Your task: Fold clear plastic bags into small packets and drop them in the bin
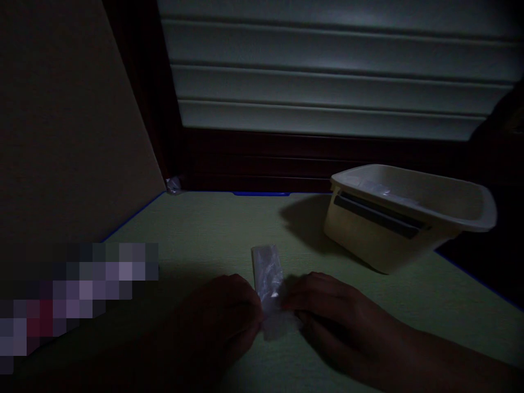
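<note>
A small clear plastic bag lies between my two hands, low in the middle of the dim head view. It looks long and narrow, and light glints off its creased surface. My left hand is closed at the bag's left edge, with thumb and fingertips pinched together there. From the right, my right hand reaches in with curled fingers, pinching the bag's other edge. The lower end of the bag is see-through and faint. Whether anything lies inside it I cannot tell.
A cream plastic bin with a dark slot handle stands at the right, clear plastic inside it. The green tabletop has a blue edge. Crumpled plastic sits in the far left corner. A pixelated patch covers something at the left.
</note>
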The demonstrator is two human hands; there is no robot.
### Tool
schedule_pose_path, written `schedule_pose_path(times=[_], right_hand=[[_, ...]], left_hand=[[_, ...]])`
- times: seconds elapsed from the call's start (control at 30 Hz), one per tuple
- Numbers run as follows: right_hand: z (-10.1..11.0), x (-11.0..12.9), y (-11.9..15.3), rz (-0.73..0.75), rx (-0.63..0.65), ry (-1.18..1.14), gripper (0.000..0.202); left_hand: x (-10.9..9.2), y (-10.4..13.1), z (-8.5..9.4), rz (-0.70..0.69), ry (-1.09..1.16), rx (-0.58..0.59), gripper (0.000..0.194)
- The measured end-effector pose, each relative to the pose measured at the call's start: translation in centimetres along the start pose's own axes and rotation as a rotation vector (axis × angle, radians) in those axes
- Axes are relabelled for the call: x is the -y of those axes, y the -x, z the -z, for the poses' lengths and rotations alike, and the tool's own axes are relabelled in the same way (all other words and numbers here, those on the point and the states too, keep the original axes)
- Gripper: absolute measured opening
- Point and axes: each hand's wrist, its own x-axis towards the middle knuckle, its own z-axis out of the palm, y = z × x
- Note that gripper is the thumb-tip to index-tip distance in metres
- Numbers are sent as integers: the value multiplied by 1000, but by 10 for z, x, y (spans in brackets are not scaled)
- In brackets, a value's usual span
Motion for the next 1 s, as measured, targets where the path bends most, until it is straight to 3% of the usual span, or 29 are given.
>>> schedule_pose_path(times=[0.27,0.5,0.7,1.0], right_hand=[[-1,-3,1,19,-30,36,24],[-5,-3,0,-23,12,137,12],[-5,1,-3,-52,25,102,16],[-8,7,-5,-138,-26,-5,9]], left_hand=[[-9,-3,5,8,-22,-6,17],[-1,0,-2,-51,18,-79,11],[-2,1,0,91,-7,1,13],[1,-7,2,137,32,16,18]])
